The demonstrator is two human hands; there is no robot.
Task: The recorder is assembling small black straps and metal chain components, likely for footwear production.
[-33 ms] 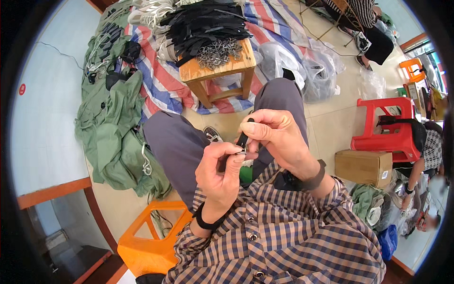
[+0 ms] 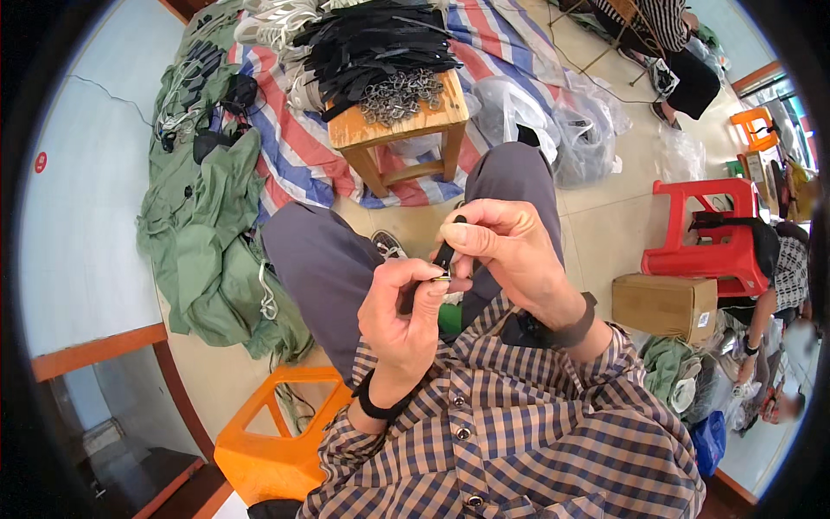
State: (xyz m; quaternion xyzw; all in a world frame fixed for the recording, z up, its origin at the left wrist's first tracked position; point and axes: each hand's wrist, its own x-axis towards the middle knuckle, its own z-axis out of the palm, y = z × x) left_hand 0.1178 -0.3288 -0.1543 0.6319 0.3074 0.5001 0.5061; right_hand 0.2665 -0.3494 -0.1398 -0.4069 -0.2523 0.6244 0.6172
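Observation:
Above my lap, my right hand (image 2: 494, 238) pinches the upper end of a short black strap (image 2: 445, 253) between thumb and fingers. My left hand (image 2: 404, 307) is closed at the strap's lower end, its thumb and forefinger pinching a small shiny metal piece (image 2: 441, 278). Strap and metal piece meet at the left fingertips; whether one passes through the other is too small to tell. Beyond my knees, a wooden stool (image 2: 367, 137) bears a heap of black straps (image 2: 372, 52) and a pile of small metal hooks or rings (image 2: 399, 97).
Green fabric (image 2: 203, 233) lies on the left beside a striped sheet (image 2: 290, 138). Clear plastic bags (image 2: 510, 108) sit right of the wooden stool. An orange stool (image 2: 259, 450) stands near my left, a red stool (image 2: 700, 229) and cardboard box (image 2: 664, 304) at right. Other people sit at far right.

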